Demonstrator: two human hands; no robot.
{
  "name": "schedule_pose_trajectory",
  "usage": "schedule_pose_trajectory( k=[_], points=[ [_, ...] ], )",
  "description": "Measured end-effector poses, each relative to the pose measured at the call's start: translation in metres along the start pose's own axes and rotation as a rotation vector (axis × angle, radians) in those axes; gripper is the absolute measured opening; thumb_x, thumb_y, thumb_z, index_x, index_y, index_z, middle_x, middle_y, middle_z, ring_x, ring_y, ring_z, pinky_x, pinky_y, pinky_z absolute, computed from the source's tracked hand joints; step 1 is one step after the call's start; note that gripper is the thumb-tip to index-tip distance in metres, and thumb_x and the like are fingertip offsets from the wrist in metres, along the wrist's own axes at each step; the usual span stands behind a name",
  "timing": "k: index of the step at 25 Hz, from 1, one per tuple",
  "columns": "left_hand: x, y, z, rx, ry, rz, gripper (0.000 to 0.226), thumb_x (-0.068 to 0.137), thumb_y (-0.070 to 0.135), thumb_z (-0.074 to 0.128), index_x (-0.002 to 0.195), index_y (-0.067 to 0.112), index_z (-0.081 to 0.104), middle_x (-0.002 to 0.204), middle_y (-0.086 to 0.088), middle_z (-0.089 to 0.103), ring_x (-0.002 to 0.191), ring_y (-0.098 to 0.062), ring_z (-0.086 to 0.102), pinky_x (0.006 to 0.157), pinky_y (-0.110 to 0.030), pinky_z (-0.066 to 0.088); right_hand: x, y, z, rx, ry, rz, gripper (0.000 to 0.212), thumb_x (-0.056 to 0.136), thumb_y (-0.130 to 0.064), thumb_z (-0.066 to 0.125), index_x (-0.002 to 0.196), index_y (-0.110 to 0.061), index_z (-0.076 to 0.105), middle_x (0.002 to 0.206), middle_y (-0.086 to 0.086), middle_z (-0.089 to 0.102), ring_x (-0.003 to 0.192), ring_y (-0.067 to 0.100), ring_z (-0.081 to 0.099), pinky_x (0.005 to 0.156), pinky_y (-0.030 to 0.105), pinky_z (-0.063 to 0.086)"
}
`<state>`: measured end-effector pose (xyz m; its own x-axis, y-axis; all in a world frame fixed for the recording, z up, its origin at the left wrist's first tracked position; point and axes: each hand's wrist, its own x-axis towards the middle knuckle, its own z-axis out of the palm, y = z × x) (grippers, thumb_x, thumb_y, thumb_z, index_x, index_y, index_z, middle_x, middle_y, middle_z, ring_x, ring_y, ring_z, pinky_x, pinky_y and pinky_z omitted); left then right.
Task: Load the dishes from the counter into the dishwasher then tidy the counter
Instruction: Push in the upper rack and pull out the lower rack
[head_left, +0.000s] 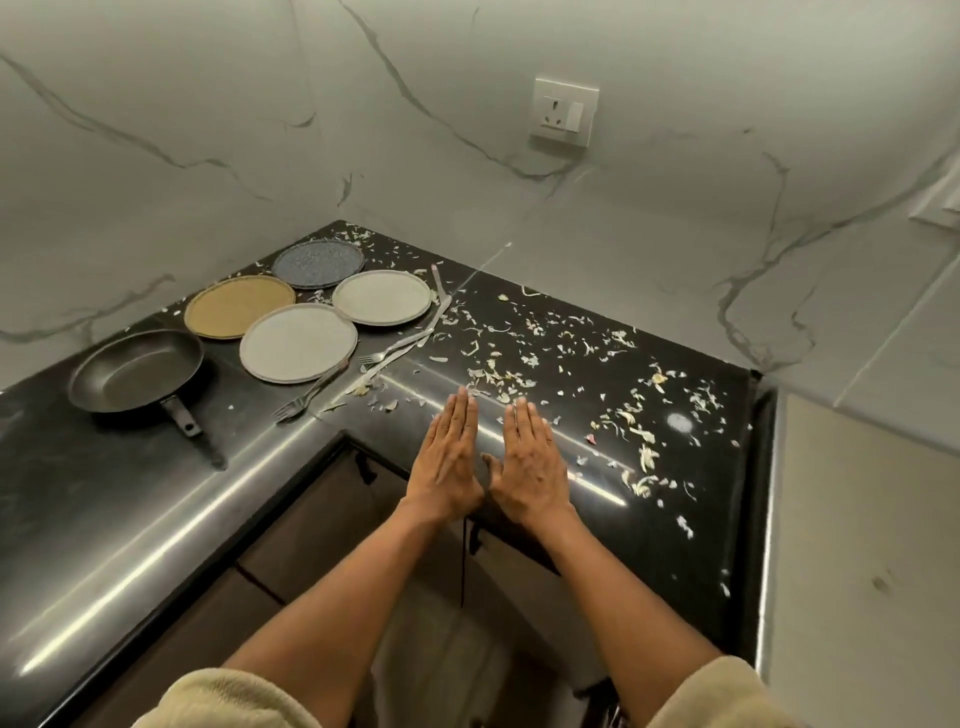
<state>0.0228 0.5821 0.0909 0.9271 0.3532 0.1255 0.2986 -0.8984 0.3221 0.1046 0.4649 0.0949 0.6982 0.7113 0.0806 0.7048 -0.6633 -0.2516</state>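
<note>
Both hands lie flat, palms down, side by side on the near edge of the black counter (597, 525), fingers straight and pointing away from the person; the left hand (448, 462) and the right hand (530, 470) hold nothing.

All the dishes lie to the far left of the hands: the nearest, a white plate (297, 343), with a second white plate (382, 297) beyond it, a tan plate (239, 305) and a blue speckled plate (318, 263) farther back toward the corner, and a dark frying pan (136, 370) at the far left, its handle pointing near and right. Two forks lie closer still, one fork (301, 397) just off the near plate's rim, another fork (387, 354) beside it, their long axes running diagonally, tines toward the near left.

So the left hand is the nearer one to everything (the forks first, I judge). Food scraps (631, 421) scatter mostly to the right of the hands, nearer the right hand.
</note>
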Motion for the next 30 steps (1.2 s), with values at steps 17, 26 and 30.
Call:
schedule_pose_trajectory(
  k=[17,26,30],
  points=[
    [0.160,-0.237,-0.002,-0.033,-0.145,-0.178,0.075,0.098,0.023,0.037,0.157,0.007,-0.007,0.165,-0.010,-0.010,0.152,-0.019,-0.012,0.125,-0.036,-0.001,0.266,-0.108,0.081,-0.070,-0.189,-0.117,0.069,0.106,-0.035,0.033,0.159,-0.003,0.004,0.167,0.015,-0.002,0.155,0.025,-0.005,0.125,0.037,-0.005],
    [0.201,-0.279,0.002,-0.028,-0.126,-0.061,0.059,0.096,0.012,0.050,0.152,0.009,0.032,0.160,-0.008,0.029,0.149,-0.021,0.024,0.123,-0.032,0.015,0.333,-0.110,0.100,-0.146,-0.183,-0.152,0.042,0.087,-0.002,0.053,0.128,-0.010,0.058,0.132,0.012,0.055,0.129,0.030,0.047,0.110,0.036,0.036],
    [0.211,-0.287,-0.002,-0.024,-0.054,-0.027,0.036,0.090,0.010,0.059,0.126,0.010,0.065,0.135,-0.007,0.061,0.127,-0.023,0.052,0.105,-0.033,0.043,0.356,-0.107,0.096,-0.140,-0.158,-0.182,0.029,0.086,0.000,0.056,0.107,-0.014,0.070,0.106,0.006,0.057,0.104,0.026,0.051,0.085,0.034,0.042]
  ],
)
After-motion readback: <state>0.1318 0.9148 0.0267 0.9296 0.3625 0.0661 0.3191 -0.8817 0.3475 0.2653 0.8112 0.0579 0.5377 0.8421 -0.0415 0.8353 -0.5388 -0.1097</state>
